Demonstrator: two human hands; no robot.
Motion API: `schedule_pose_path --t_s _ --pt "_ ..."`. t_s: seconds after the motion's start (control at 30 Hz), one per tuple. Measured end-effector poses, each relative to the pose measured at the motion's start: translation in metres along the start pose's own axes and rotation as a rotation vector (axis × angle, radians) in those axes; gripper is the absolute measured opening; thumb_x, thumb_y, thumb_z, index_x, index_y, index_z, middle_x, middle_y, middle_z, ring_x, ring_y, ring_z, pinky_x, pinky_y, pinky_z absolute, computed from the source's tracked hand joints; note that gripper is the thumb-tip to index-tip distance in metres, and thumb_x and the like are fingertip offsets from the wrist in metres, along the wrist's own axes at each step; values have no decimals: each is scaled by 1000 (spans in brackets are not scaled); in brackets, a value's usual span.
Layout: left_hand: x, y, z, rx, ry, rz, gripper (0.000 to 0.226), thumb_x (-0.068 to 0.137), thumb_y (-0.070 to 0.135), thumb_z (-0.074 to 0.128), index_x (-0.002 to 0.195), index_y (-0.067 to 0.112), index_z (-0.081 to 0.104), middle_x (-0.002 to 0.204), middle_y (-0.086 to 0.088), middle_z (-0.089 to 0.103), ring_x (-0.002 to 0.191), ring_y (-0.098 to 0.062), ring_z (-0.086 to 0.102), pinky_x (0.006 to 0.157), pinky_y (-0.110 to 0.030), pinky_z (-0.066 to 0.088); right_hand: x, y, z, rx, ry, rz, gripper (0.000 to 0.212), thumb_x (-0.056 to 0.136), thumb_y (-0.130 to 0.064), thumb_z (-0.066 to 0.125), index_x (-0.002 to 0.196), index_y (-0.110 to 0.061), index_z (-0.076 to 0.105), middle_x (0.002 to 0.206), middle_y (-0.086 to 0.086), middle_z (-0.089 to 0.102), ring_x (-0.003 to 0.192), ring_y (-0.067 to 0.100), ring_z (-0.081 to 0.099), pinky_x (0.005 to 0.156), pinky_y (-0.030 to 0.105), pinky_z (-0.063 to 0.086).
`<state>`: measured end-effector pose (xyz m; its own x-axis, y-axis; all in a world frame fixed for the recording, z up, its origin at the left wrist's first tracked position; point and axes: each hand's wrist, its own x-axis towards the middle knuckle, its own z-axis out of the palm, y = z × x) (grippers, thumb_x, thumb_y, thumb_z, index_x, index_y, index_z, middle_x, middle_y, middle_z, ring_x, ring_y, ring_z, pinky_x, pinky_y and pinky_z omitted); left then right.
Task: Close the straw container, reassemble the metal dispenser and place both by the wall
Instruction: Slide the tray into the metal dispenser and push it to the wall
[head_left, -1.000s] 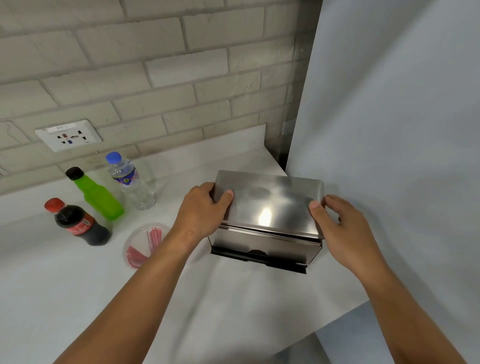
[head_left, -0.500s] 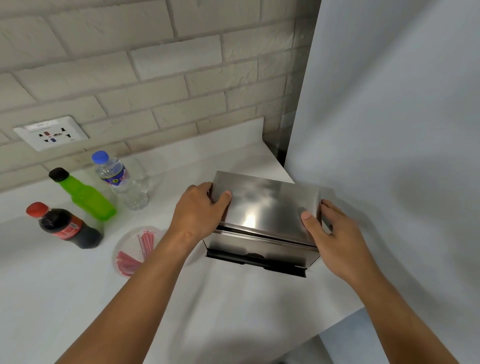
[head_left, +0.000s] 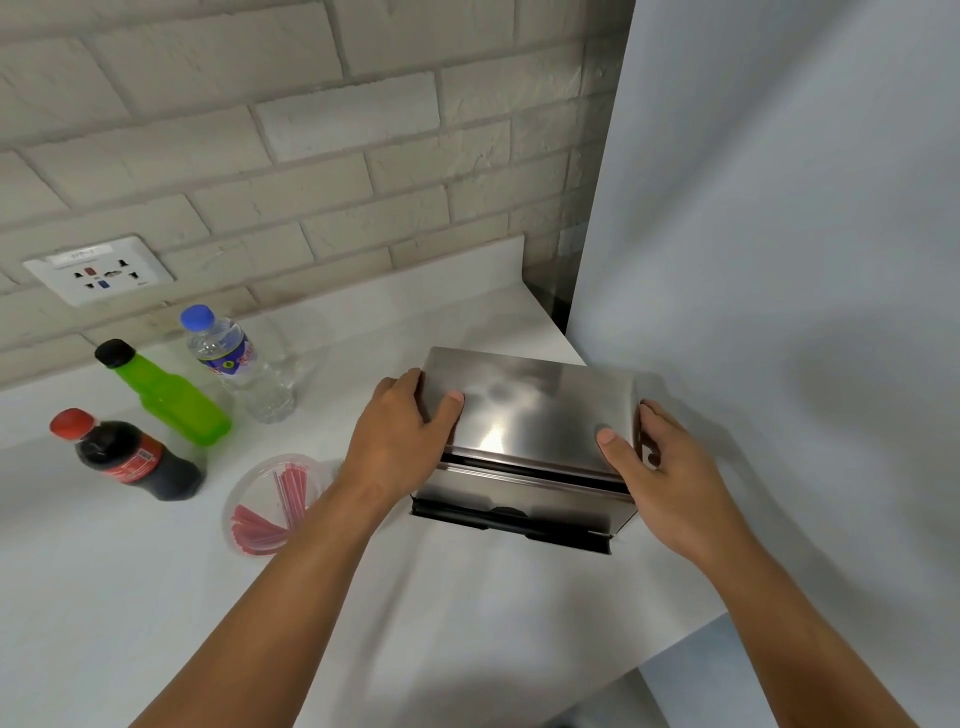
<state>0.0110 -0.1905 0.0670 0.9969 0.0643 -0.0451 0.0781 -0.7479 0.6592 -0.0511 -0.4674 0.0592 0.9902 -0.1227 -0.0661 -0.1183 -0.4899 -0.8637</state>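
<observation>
A shiny metal dispenser (head_left: 524, 415) stands on the white counter (head_left: 156, 597) near its right end. Its top cover sits slightly raised, with a dark gap along the front above the lower body. My left hand (head_left: 400, 436) grips the cover's left edge, thumb on top. My right hand (head_left: 660, 467) grips the cover's right edge the same way. A round clear straw container (head_left: 270, 504) with red straws inside lies on the counter to the left of my left forearm. Whether its lid is on I cannot tell.
Three bottles stand at the left: a cola bottle (head_left: 130, 457), a green bottle (head_left: 166, 395) and a water bottle (head_left: 239, 364). Behind is a brick wall with a socket (head_left: 98, 270). A tall grey panel (head_left: 779, 260) borders the counter's right side.
My hands stay on the dispenser's cover. The dark gap under the cover's front edge looks a little wider than before. The camera view has shifted slightly.
</observation>
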Motion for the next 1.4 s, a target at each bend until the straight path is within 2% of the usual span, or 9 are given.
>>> schedule_pose_path --t_s 0.1,0.23,0.37,0.43,0.53,0.8,0.93,1.2,1.4 --pt "-12 -9 3 -67 29 73 67 100 48 60 157 18 40 138 0 55 126 -19 56 104 -30 45 -3 5 2 -2 21 -17 31 100 -43 64 128 -30 62 126 -10 67 115 6 65 93 24 53" --pt "-26 -18 6 -152 21 207 64 101 41 62 159 24 40 146 12 55 131 -7 53 113 -34 47 -11 8 4 -53 43 -25 68 94 -54 65 155 -31 44 158 -6 51 143 13 49 117 35 42" --pt "-35 -28 12 -181 -33 185 78 99 49 63 165 32 24 168 11 34 154 -8 31 124 -33 30 -20 11 3 -109 -72 -65 93 79 -73 59 161 -46 27 169 -24 17 146 -24 8 104 -7 12" --pt "-37 -31 13 -154 -40 177 82 98 54 62 166 33 20 172 9 27 157 -9 23 123 -28 24 -24 15 1 -128 -127 -92 96 75 -76 60 159 -57 18 170 -30 6 136 -37 -2 103 -6 10" --pt "-38 -31 14 -159 -37 176 83 97 55 62 165 32 21 172 8 27 157 -9 23 122 -25 23 -30 15 -2 -185 -163 -107 91 74 -76 58 149 -71 6 171 -31 0 132 -39 -5 111 8 14" --pt "-45 -29 13 -102 -51 168 83 98 59 58 166 34 17 174 9 20 159 -8 18 122 -25 20 -33 17 -1 -204 -99 -153 85 84 -63 56 157 -49 17 168 -27 8 133 -40 0 99 -13 9" --pt "-50 -17 13 83 27 275 73 99 62 50 160 28 33 173 -4 22 159 -27 16 124 -39 19 -32 20 -3 -229 -118 -176 85 86 -63 57 158 -51 15 170 -26 6 151 -10 9 115 9 16" --pt "-58 30 38 391 -62 675 72 87 44 78 149 17 53 161 -14 44 152 -47 29 121 -63 23 -24 29 -15 -396 -210 -322 78 98 -43 67 150 -64 14 166 -39 -12 156 -4 4 122 27 20" --pt "-58 37 45 356 -9 700 66 76 25 93 136 12 68 147 -17 61 141 -50 50 113 -66 33 -24 31 -15 -390 -176 -356 69 100 -38 67 153 -52 26 171 -28 1 148 -22 3 115 8 17"
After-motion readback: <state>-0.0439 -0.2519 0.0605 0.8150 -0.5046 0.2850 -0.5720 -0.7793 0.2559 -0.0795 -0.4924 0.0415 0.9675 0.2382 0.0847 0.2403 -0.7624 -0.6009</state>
